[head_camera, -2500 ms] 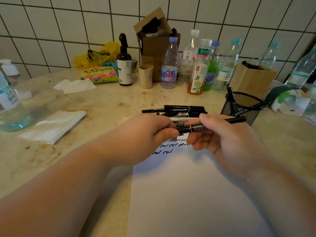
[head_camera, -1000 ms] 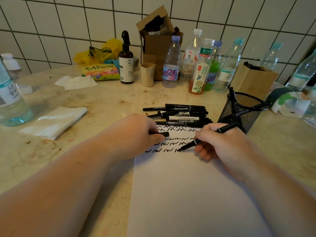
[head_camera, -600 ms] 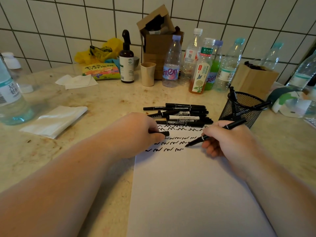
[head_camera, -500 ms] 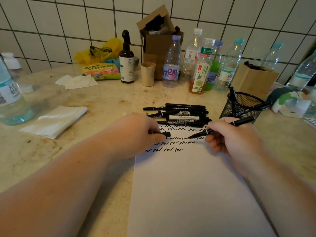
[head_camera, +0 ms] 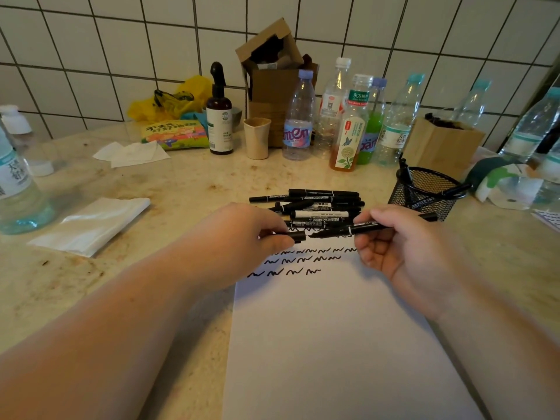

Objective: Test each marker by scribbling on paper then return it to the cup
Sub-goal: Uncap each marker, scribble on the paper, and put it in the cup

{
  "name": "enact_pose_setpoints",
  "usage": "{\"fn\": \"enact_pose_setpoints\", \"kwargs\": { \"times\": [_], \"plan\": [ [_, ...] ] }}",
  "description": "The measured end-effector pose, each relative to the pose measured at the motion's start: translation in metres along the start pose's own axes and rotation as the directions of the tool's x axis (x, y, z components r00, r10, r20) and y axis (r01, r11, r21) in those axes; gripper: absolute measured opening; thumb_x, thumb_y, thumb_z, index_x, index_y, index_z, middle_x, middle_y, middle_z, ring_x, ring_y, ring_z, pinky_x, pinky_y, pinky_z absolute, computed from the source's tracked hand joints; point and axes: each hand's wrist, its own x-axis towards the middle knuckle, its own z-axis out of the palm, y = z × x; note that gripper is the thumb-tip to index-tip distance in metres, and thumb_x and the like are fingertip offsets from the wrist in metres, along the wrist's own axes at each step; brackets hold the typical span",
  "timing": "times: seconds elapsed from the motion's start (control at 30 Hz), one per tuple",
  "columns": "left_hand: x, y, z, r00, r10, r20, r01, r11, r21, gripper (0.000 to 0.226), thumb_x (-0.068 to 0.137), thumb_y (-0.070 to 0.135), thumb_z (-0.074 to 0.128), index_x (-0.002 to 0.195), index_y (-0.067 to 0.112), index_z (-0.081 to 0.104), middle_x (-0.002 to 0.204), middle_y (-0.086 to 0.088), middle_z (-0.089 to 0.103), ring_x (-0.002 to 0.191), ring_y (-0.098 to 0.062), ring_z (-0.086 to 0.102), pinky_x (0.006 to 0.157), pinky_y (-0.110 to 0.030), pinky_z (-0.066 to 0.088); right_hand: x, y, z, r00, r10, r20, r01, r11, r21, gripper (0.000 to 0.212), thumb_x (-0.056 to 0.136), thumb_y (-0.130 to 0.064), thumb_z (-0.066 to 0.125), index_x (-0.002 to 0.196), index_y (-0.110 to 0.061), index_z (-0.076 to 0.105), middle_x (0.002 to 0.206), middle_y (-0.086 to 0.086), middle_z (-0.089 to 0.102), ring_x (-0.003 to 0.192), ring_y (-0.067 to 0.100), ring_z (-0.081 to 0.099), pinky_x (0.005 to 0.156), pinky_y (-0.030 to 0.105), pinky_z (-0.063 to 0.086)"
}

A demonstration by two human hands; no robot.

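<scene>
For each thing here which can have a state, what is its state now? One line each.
Marker: uncapped, held level in the right hand, tip near the cap.
Cap: off, pinched by the left hand.
Mesh cup: upright, a few markers inside.
Marker pile: lying flat beyond the paper.
Paper: flat, scribble rows at its far end.
Cardboard box: flap open.

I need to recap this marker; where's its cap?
Head view, centre: the cap is pinched in the left hand, just left of the marker tip.
</scene>
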Motion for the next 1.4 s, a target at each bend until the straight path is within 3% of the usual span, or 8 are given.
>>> {"fn": "enact_pose_setpoints", "kwargs": {
  "times": [0.27,0.4,0.7,0.8,0.93,1.07,1.27,1.4],
  "plan": [
    [-0.0014,0.0005,0.0005,0.999,0.036,-0.006,-0.036,0.997,-0.061,0.016,0.091,0.047,0.061,0.103,0.04,0.069,0.084,0.016,0.068,0.075,-0.007,0.065,0.069,-0.028,0.057,-0.0067,-0.0029,0.0045,0.998,-0.027,0.064,0.031,0.997,-0.064,0.006,0.085,-0.011,0.066,0.083,-0.006,0.068,0.066,0.015,0.071,0.053,0.019,0.062,0.052,0.025,0.05],
    [-0.0017,0.0021,0.0005,0.997,0.073,-0.002,-0.073,0.995,-0.061,0.018,0.092,0.046,0.059,0.105,0.039,0.068,0.084,0.015,0.068,0.078,-0.004,0.064,0.07,-0.028,0.055,-0.0095,-0.0039,0.0049,0.994,-0.037,0.101,0.047,0.994,-0.099,0.025,0.07,-0.02,0.072,0.087,-0.003,0.073,0.072,0.016,0.074,0.058,0.018,0.067,0.054,0.024,0.054],
    [-0.0053,0.0055,0.0028,0.99,0.138,0.038,-0.14,0.988,0.069,0.021,0.098,0.041,0.051,0.103,0.027,0.067,0.085,0.009,0.064,0.078,-0.005,0.056,0.066,-0.018,0.042,-0.0084,0.0007,0.0036,0.989,-0.02,0.145,0.034,0.995,-0.094,0.019,0.071,-0.017,0.074,0.082,-0.002,0.073,0.072,0.017,0.073,0.059,0.02,0.067,0.058,0.026,0.056],
    [-0.0054,0.0068,0.0036,0.989,0.141,0.033,-0.144,0.985,0.093,0.022,0.097,0.041,0.052,0.103,0.027,0.068,0.086,0.008,0.064,0.08,-0.008,0.056,0.069,-0.022,0.045,-0.008,0.0013,0.0031,0.989,-0.025,0.148,0.04,0.995,-0.096,0.018,0.071,-0.017,0.074,0.081,-0.003,0.073,0.071,0.017,0.073,0.059,0.02,0.066,0.058,0.027,0.055],
    [-0.0055,0.0067,0.0036,0.991,0.123,0.049,-0.123,0.992,-0.006,0.018,0.095,0.04,0.056,0.099,0.028,0.068,0.084,0.006,0.066,0.078,-0.011,0.06,0.07,-0.029,0.049,-0.0075,-0.0004,0.0031,0.983,-0.047,0.176,0.069,0.99,-0.12,0.017,0.07,-0.02,0.075,0.079,-0.005,0.075,0.071,0.017,0.073,0.059,0.022,0.067,0.057,0.028,0.056],
    [-0.0027,0.0058,0.0037,0.992,0.123,0.033,-0.122,0.992,-0.045,0.014,0.096,0.04,0.055,0.095,0.031,0.066,0.075,0.008,0.063,0.068,-0.007,0.056,0.06,-0.022,0.044,-0.0089,-0.0017,0.0035,0.973,-0.122,0.196,0.153,0.977,-0.15,0.021,0.074,-0.027,0.073,0.081,-0.008,0.074,0.067,0.013,0.07,0.057,0.022,0.063,0.055,0.029,0.051],
    [-0.0024,0.0045,0.0006,0.993,0.119,-0.004,-0.119,0.99,-0.078,0.016,0.097,0.042,0.051,0.102,0.037,0.066,0.077,0.008,0.065,0.059,-0.004,0.055,0.056,-0.021,0.046,-0.009,-0.0039,0.0028,0.951,-0.207,0.23,0.22,0.975,-0.034,0.014,0.088,-0.017,0.065,0.095,-0.013,0.077,0.073,0.015,0.071,0.063,0.026,0.065,0.059,0.031,0.052],
    [-0.0013,0.002,0.0046,0.994,0.113,0.003,-0.113,0.993,-0.021,0.023,0.097,0.045,0.05,0.116,0.041,0.061,0.081,0.012,0.066,0.061,-0.002,0.057,0.057,-0.018,0.044,-0.0086,-0.0042,0.0019,0.943,-0.288,0.167,0.308,0.945,-0.11,0.017,0.09,-0.018,0.063,0.1,-0.011,0.073,0.074,0.011,0.072,0.064,0.023,0.067,0.061,0.032,0.054]
  ]
}}
